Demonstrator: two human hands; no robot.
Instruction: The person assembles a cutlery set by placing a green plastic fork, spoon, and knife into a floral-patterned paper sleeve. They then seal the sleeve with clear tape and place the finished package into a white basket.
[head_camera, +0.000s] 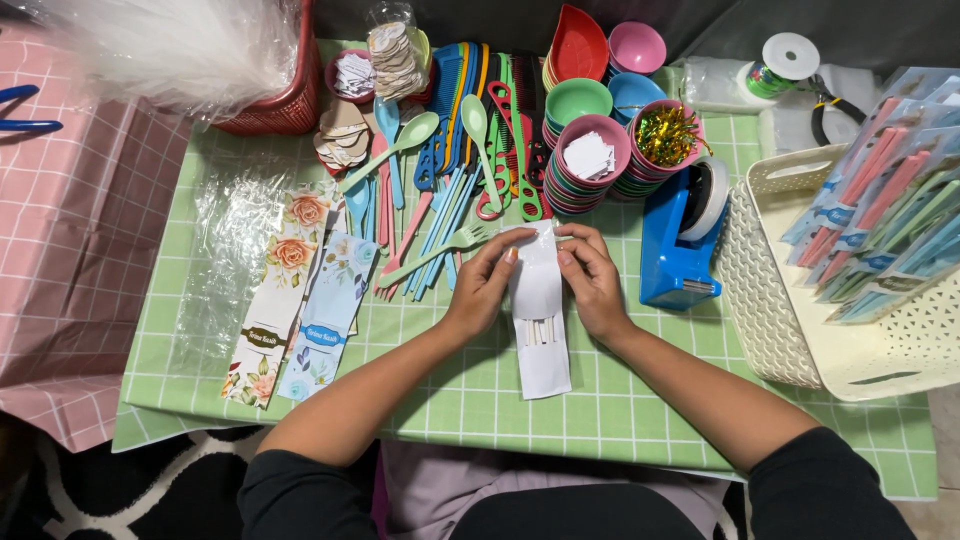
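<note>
My left hand (483, 283) and my right hand (591, 280) both grip the upper part of a long white paper sleeve (539, 330) lying on the green checked tablecloth (620, 400). Thin pale sticks show through an opening in the sleeve's lower half. My fingertips pinch its top edge from both sides. Just beyond my hands lie pastel plastic spoons, forks and combs (440, 190).
A blue tape dispenser (680, 235) stands right of my right hand. Stacked coloured bowls (590, 150) hold paper bits and tinsel. A white basket (830, 290) at right holds packed sleeves. Floral paper sleeves (300, 290) and clear bags (225, 250) lie at left; a red basket (285, 100) behind.
</note>
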